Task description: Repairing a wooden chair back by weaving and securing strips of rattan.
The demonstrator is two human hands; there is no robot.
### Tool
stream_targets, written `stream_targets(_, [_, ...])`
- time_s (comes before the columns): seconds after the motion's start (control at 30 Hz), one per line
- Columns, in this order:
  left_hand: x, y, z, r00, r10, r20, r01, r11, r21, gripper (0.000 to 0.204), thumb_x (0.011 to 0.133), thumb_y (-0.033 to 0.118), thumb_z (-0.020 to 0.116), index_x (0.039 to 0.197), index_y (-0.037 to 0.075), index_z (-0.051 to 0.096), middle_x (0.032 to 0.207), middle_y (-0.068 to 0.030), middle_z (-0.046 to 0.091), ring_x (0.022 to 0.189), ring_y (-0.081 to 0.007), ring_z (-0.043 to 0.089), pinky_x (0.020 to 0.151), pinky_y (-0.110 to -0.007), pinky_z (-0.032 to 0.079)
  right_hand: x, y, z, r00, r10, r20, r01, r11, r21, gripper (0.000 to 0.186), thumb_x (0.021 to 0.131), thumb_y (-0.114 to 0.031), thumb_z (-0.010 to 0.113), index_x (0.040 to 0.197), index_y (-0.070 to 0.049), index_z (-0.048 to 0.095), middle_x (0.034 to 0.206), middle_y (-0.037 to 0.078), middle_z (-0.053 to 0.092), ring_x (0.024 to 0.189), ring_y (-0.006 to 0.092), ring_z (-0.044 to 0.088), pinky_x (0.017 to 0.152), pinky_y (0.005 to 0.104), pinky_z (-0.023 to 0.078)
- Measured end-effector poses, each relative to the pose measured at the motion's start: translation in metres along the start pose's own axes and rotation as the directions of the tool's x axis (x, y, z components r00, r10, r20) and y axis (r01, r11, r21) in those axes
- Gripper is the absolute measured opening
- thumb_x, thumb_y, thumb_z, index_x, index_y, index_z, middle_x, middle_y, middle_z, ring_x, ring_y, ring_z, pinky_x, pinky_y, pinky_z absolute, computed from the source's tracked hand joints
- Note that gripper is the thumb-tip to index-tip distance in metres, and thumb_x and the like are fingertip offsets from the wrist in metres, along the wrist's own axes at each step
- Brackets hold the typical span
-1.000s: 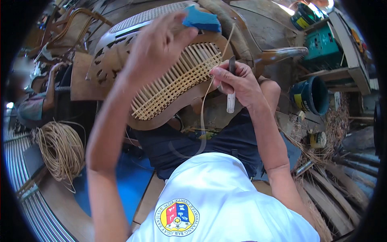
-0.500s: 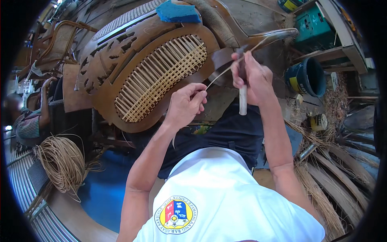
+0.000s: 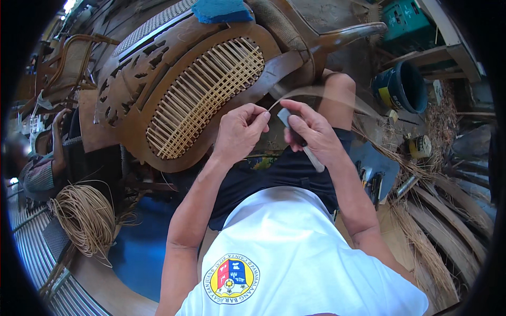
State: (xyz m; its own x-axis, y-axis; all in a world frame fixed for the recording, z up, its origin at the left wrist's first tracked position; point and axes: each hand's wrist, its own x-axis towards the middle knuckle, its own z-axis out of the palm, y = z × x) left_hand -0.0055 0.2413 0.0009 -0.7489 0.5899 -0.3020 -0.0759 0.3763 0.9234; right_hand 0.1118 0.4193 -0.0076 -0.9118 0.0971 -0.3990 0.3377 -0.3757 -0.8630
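My left hand pinches a thin, pale cane strip, which arcs right in a motion blur. Close beside it, my right hand grips a knife with a pale handle, its grey blade angled up toward the left; the strip runs near the blade, but whether they touch is unclear. Just beyond my hands lies a curved wooden chair panel with cane rods and a partly woven lattice. A blue foam piece rests at its far side, by carved wood with cut-out shapes.
A person sits at the left near a chair. A cane coil lies lower left. At right are a bucket, a green crate, a wooden shelf, a small can and wood offcuts.
My left hand came down from beside the foam to pinch the strip. My right hand lowered, tilting the knife from upright to slanting. The strip swung rightward, and the panel shifted slightly in view.
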Motion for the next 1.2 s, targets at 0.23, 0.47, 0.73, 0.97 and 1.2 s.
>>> stream_targets(0.23, [-0.008, -0.006, 0.009, 0.999, 0.016, 0.034, -0.017, 1.000, 0.018, 0.018, 0.100, 0.018, 0.066, 0.106, 0.002, 0.072, 0.079, 0.0014, 0.068, 0.063, -0.0037, 0.055, 0.057, -0.020, 0.043, 0.019, 0.004, 0.001, 0.996, 0.011, 0.086, -0.015, 0.999, 0.038, 0.024, 0.106, -0.020, 0.057, 0.125, -0.006, 0.062, 0.086, 0.002, 0.066, 0.064, 0.0058, 0.058, 0.057, 0.0202, 0.046])
stream_targets(0.47, [-0.013, -0.013, 0.001, 0.995, -0.083, 0.062, 0.080, 0.995, 0.053, 0.019, 0.100, 0.016, 0.064, 0.109, 0.001, 0.072, 0.080, -0.0001, 0.068, 0.066, -0.0052, 0.057, 0.059, -0.022, 0.046, 0.029, 0.019, -0.007, 0.996, 0.045, 0.080, -0.060, 0.978, 0.200, 0.025, 0.105, -0.020, 0.061, 0.125, -0.005, 0.062, 0.086, 0.005, 0.069, 0.063, 0.0073, 0.061, 0.055, 0.0199, 0.049])
stream_targets(0.73, [-0.015, -0.019, 0.009, 1.000, 0.011, -0.016, -0.009, 0.991, 0.134, 0.016, 0.100, 0.016, 0.063, 0.101, 0.000, 0.070, 0.074, -0.0020, 0.066, 0.063, -0.0083, 0.057, 0.058, -0.026, 0.046, 0.034, 0.032, -0.002, 0.991, 0.098, 0.091, -0.117, 0.964, 0.240, 0.022, 0.103, -0.016, 0.063, 0.121, -0.004, 0.064, 0.084, 0.003, 0.067, 0.058, 0.0072, 0.058, 0.052, 0.0207, 0.045])
stream_targets(0.97, [-0.036, -0.012, 0.001, 0.937, 0.344, -0.056, -0.307, 0.891, 0.333, 0.013, 0.098, 0.012, 0.064, 0.093, 0.000, 0.065, 0.069, -0.0091, 0.061, 0.060, -0.0152, 0.057, 0.057, -0.032, 0.046, 0.037, 0.011, -0.025, 0.992, 0.114, 0.058, -0.121, 0.985, 0.119, 0.026, 0.099, -0.019, 0.070, 0.120, -0.004, 0.066, 0.079, 0.006, 0.068, 0.058, 0.0086, 0.058, 0.051, 0.0205, 0.045])
stream_targets(1.2, [-0.069, -0.010, -0.014, 0.959, 0.263, -0.104, -0.211, 0.910, 0.357, 0.008, 0.097, 0.009, 0.065, 0.096, 0.001, 0.066, 0.070, -0.0090, 0.061, 0.061, -0.0155, 0.057, 0.060, -0.030, 0.047, 0.038, -0.004, -0.040, 0.997, 0.044, 0.065, -0.054, 0.985, 0.162, 0.024, 0.100, -0.017, 0.068, 0.119, -0.003, 0.066, 0.079, 0.006, 0.068, 0.057, 0.0091, 0.058, 0.051, 0.0203, 0.044])
